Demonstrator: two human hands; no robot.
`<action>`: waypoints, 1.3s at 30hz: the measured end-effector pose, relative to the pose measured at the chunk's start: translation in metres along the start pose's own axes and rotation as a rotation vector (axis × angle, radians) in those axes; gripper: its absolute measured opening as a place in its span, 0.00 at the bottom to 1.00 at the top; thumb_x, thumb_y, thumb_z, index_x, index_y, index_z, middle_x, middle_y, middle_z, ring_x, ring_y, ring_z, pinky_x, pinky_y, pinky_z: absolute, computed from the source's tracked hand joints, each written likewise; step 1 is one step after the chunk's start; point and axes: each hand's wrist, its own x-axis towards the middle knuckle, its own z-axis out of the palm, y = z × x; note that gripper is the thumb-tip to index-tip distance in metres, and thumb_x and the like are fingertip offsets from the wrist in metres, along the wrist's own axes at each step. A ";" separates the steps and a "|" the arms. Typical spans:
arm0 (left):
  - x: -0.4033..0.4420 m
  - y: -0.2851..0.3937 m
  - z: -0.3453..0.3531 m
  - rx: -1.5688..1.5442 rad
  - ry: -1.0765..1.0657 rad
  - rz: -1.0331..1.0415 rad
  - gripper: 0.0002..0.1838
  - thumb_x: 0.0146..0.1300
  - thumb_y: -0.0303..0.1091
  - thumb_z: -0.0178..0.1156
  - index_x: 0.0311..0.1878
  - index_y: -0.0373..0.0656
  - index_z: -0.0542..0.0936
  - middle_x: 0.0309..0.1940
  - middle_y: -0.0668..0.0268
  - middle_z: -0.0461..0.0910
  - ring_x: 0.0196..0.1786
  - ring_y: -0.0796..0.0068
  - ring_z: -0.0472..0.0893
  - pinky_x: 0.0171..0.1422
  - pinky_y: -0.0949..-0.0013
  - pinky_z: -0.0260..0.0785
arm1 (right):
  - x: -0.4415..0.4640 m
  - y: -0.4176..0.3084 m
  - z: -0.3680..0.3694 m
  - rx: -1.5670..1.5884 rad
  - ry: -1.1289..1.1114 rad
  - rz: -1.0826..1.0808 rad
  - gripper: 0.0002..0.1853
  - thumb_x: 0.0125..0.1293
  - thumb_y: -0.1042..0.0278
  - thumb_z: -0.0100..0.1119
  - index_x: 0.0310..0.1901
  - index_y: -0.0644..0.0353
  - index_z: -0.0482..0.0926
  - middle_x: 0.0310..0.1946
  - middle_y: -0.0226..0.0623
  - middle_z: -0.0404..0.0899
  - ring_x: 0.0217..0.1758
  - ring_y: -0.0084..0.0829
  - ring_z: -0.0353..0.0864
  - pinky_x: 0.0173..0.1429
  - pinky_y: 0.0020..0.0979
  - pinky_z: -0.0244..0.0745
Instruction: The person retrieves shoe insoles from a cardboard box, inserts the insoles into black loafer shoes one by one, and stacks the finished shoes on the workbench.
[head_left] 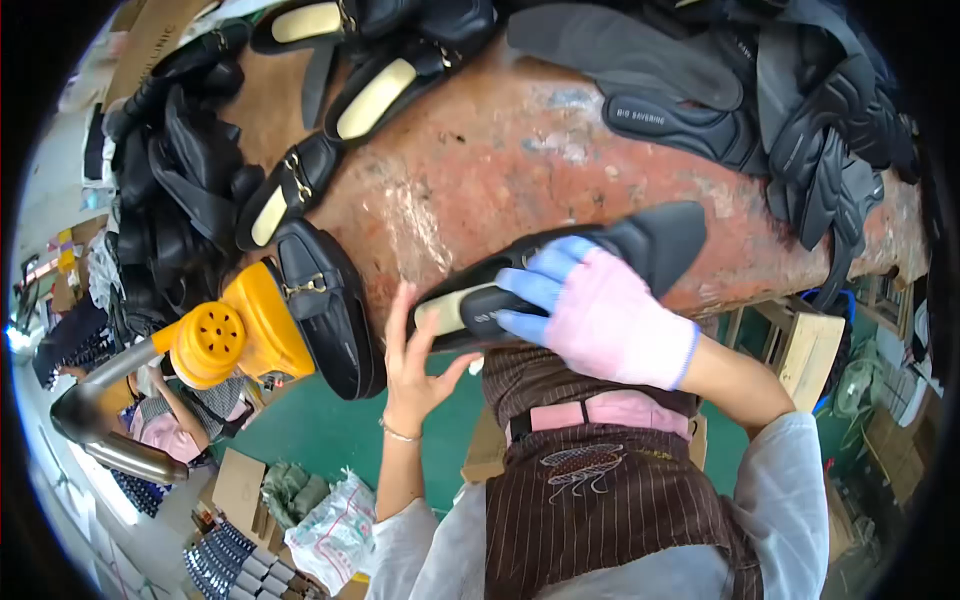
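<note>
- Grip closed at mid-frame: the right hand (615, 315), in a pink glove with blue fingertips, holds a black insole (484, 313) between thumb and fingers, its lettered end pointing left.
- Beneath that insole, at the near edge of the worn red bench (450, 185), lies a black loafer (487, 266); pale footbed shows at its left end. How far the insole sits inside, the glove hides.
- Bare, with a bracelet at the wrist, the left hand (408, 375) is open just left of center, fingers spread by the loafer's left end, thumb apart; whether the fingertips press on it cannot be told.
- At left of center, a buckled shoe (322, 300) with a dark insole inside rests beside a yellow lamp-like fixture (265, 320).
- Across the upper left, open shoes (375, 95) with gold-toned buckles show pale linings within, next to a heap of black footwear (185, 165).
- Loose insoles (690, 125) pile along the upper right of the bench, some lettered, several overlapping.
- Lower left, a clear plastic bag (335, 530) stands near a cardboard box (240, 485); the contents of both are too unclear to name.
- Far left, beyond the fixture, another person (170, 425) in pink sits partly in view.
</note>
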 end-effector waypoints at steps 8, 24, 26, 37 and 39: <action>-0.009 -0.003 0.041 -0.475 0.406 -0.120 0.76 0.40 0.54 0.83 0.80 0.48 0.35 0.72 0.40 0.60 0.69 0.43 0.70 0.72 0.47 0.65 | 0.045 -0.028 0.074 -0.013 -0.067 0.042 0.16 0.60 0.62 0.56 0.48 0.53 0.85 0.51 0.39 0.80 0.56 0.43 0.78 0.61 0.41 0.73; -0.004 -0.017 0.040 -0.614 0.354 -0.217 0.19 0.60 0.36 0.61 0.50 0.33 0.76 0.60 0.41 0.75 0.64 0.44 0.75 0.69 0.51 0.66 | 0.045 -0.042 0.097 0.360 -0.207 0.276 0.21 0.66 0.60 0.52 0.57 0.60 0.79 0.65 0.50 0.71 0.73 0.45 0.68 0.77 0.42 0.61; -0.003 -0.016 0.042 -0.610 0.396 -0.211 0.14 0.60 0.32 0.57 0.46 0.34 0.73 0.61 0.41 0.74 0.65 0.43 0.74 0.70 0.51 0.64 | 0.021 -0.037 0.084 0.005 -0.342 0.276 0.20 0.69 0.62 0.49 0.59 0.58 0.77 0.67 0.45 0.71 0.73 0.43 0.68 0.79 0.47 0.55; 0.024 0.109 0.060 -0.264 0.319 -0.304 0.25 0.56 0.29 0.65 0.56 0.33 0.72 0.71 0.38 0.59 0.65 0.38 0.70 0.68 0.48 0.66 | 0.049 0.032 0.005 -0.119 0.309 0.616 0.19 0.59 0.65 0.62 0.53 0.59 0.79 0.56 0.42 0.80 0.69 0.36 0.72 0.72 0.52 0.63; 0.030 0.118 0.064 -0.202 0.298 -0.315 0.25 0.56 0.28 0.65 0.57 0.32 0.73 0.70 0.39 0.62 0.63 0.38 0.71 0.65 0.48 0.69 | 0.045 0.022 -0.020 0.163 0.192 0.633 0.21 0.54 0.71 0.62 0.52 0.61 0.78 0.55 0.42 0.80 0.67 0.42 0.73 0.68 0.52 0.69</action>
